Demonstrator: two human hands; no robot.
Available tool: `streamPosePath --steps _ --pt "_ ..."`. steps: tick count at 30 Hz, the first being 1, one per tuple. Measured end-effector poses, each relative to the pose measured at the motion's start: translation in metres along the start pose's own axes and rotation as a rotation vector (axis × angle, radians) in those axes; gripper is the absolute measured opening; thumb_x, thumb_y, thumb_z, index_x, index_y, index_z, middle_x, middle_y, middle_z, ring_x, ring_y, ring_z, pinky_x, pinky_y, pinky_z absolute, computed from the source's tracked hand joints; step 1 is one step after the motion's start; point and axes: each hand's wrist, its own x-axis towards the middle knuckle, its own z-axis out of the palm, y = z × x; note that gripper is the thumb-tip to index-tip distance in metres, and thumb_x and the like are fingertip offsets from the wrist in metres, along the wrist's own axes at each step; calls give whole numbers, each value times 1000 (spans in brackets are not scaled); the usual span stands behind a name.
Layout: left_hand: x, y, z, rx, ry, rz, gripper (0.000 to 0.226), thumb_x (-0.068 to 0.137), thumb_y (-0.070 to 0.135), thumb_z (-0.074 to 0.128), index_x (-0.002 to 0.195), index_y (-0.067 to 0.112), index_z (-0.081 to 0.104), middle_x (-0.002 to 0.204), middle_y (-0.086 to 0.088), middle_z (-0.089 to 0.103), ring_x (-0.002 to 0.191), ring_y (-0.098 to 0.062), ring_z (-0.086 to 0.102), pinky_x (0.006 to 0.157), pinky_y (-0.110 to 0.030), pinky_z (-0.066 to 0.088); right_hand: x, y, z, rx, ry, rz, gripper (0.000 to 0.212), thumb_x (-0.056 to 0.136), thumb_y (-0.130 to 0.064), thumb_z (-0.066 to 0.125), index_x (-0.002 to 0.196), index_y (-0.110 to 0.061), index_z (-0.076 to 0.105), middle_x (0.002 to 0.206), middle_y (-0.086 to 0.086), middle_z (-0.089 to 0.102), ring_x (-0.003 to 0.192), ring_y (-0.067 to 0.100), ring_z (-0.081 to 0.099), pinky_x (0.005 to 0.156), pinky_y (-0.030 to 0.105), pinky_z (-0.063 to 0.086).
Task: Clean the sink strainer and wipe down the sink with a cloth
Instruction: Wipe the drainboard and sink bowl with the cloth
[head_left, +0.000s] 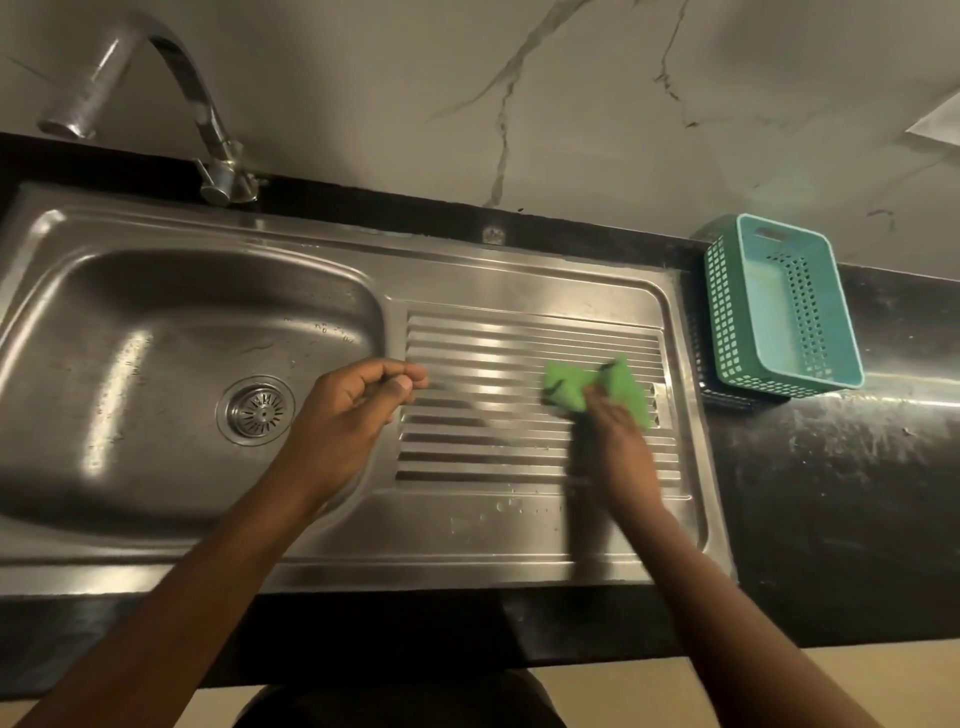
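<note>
A steel sink (156, 291) has a round metal strainer (256, 410) seated in the drain of its basin. To the right lies the ribbed drainboard (493, 353). My right hand (615, 441) is blurred and grips a green cloth (597, 387), pressing it on the right part of the drainboard. My left hand (358, 410) hovers over the basin's right rim with thumb and fingers pinched together; whether something small sits between them cannot be made out.
A curved chrome tap (208, 114) stands behind the basin at the back left. A teal perforated plastic basket (779, 312) rests on the black counter (831, 493) right of the sink. A marble-patterned wall runs behind.
</note>
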Motion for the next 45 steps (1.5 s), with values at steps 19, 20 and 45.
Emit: streamPosePath --steps 19,20,45 --pt "6 -4 9 -3 21 5 24 105 9 56 113 15 78 112 2 81 105 -6 75 94 -22 58 58 -126 41 -23 -23 -377 57 102 -10 50 158 -18 43 159 7 49 145 32 46 115 41 41" --pt "6 -5 9 1 13 -1 24 105 11 56 112 18 78 111 4 82 106 -5 75 96 -26 57 66 -99 32 -46 14 -302 55 103 -11 48 158 -18 42 153 11 55 135 34 53 105 43 47" --pt "13 2 40 -43 12 69 25 93 32 58 106 29 80 109 10 82 106 -5 75 92 -28 53 121 -99 15 -155 -75 -464 62 97 -18 62 156 -22 44 162 1 46 141 34 49 108 47 49"
